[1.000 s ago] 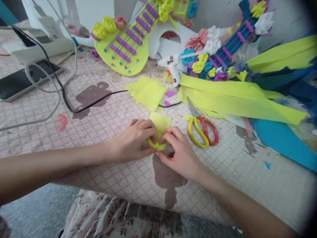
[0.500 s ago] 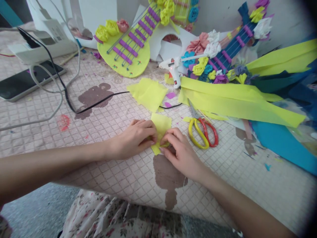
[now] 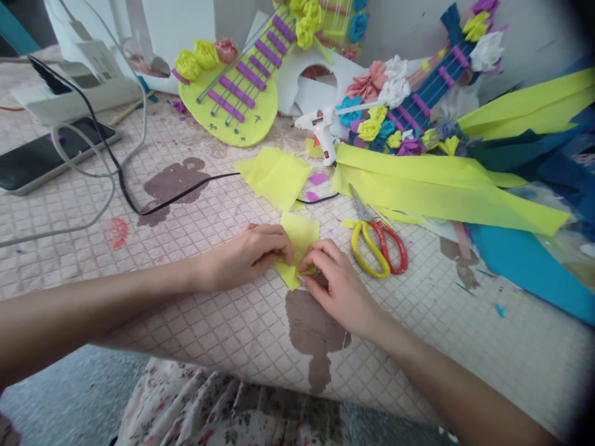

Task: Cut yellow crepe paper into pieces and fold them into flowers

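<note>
Between my hands, close to the table's front edge, lies a small piece of yellow crepe paper. My left hand pinches its left side, the fingers bent and pressed together. On the lower right side, my right hand grips the paper between thumb and fingertips, where a bit of it looks folded or rolled. My fingers cover part of the paper. Just beyond it sits a larger stack of yellow paper pieces. Scissors with one yellow and one red handle rest right of my right hand.
A white glue gun stands behind, its black cord crossing the table. Long yellow paper strips and a blue sheet lie right. Decorated paper guitars lean at the back. A phone and power strip are left.
My left hand has shifted slightly on the paper, and more of the paper's lower left edge shows under its fingers. My right hand keeps its pinch. The whole view has moved a little.
</note>
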`<state>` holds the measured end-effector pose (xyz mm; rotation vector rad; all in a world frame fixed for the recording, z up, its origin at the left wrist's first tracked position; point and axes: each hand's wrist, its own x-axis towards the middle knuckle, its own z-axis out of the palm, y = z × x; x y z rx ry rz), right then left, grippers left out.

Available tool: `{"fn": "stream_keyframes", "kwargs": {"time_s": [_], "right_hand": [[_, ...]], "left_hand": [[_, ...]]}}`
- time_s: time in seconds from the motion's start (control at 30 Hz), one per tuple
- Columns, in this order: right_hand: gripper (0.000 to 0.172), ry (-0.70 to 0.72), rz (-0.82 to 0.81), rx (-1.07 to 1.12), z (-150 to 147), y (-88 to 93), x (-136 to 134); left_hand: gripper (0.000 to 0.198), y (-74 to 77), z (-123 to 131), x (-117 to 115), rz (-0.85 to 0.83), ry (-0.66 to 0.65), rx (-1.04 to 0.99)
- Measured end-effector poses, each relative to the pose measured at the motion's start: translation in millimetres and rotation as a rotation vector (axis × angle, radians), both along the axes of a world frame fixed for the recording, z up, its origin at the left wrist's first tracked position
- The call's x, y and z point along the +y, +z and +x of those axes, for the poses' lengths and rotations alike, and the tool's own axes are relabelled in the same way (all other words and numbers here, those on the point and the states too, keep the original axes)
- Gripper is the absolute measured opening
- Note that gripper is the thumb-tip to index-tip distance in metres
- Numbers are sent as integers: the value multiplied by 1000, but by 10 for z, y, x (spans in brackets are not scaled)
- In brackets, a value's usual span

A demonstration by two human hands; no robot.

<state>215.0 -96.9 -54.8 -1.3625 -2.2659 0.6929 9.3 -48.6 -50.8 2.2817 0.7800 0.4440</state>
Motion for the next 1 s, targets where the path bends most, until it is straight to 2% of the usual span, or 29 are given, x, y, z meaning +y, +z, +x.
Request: {"fn": "stream_keyframes", "kwargs": {"time_s": [0.1,0.2,0.33,0.47,0.63,0.8,1.0], "right_hand": [[12,0,-3,6,-5,-11,-2],[14,-11,-9,22,-6,-22,-5],[19,-48,-45,82,23,-11,8],[22,-106,-73,125,106,13,68],[19,-78,-53,134,187,7,144],[7,-86,-23,140,155,-12,124],[33,-126,117,0,-39,-54,46]], "left_hand": [[9,-10,51,-83,34,86,10],[24,-54,111,-166,120,164,44],[29,-102,134,-196,171,166,85],[32,-118,123,-192,161,167,96],[34,-87,103,-168,119,174,75],[17,-47,57,-76,6,175,13],[15,-92,56,-28,37,157,-7]]}}
